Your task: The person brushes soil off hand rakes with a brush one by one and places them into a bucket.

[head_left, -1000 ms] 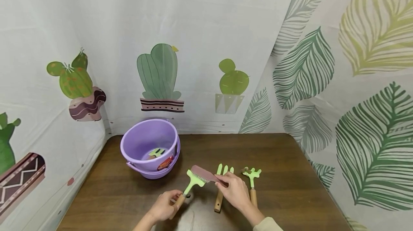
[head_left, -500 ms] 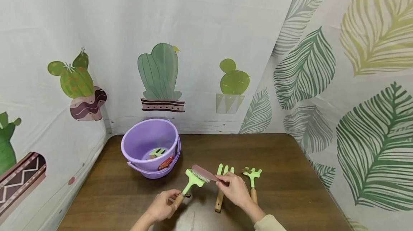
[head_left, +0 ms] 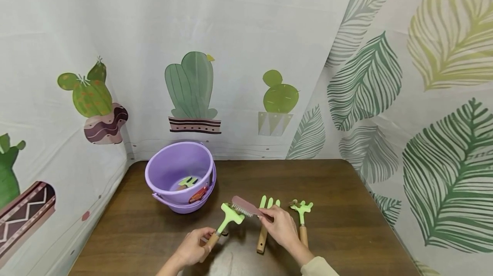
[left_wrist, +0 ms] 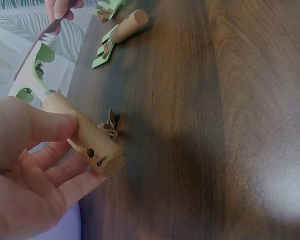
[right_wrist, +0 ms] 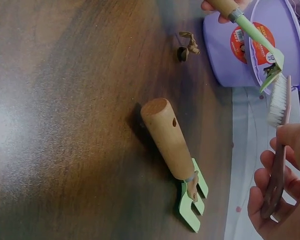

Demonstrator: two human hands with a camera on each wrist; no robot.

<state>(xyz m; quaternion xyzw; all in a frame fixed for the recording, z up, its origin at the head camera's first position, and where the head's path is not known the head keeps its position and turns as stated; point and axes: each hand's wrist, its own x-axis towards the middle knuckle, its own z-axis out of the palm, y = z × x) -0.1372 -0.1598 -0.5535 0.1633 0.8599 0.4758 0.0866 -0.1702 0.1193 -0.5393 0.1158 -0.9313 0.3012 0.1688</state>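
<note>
While left hand (head_left: 194,245) grips wooden handle of green rake (head_left: 233,215), right hand (head_left: 281,227) holds brush (head_left: 246,206) by handle, bristles at rake's head, contact unclear. Both above table (head_left: 339,182). Dry leaf (right_wrist: 191,46) on table below. Fork (head_left: 262,239) lies near right hand, claw (head_left: 302,212) right of fork. Purple bucket (head_left: 163,169) behind rake, green tool (head_left: 188,181) inside.

This is a cloth-screened work spot, though the kind of room around it cannot be told. Wrinkled white cloth (head_left: 239,19), printed with potted cacti (head_left: 192,92) and big striped leaves (head_left: 366,81), hangs behind the far edge of a dark wood-grain counter (head_left: 335,182) and past its left and right edges.
</note>
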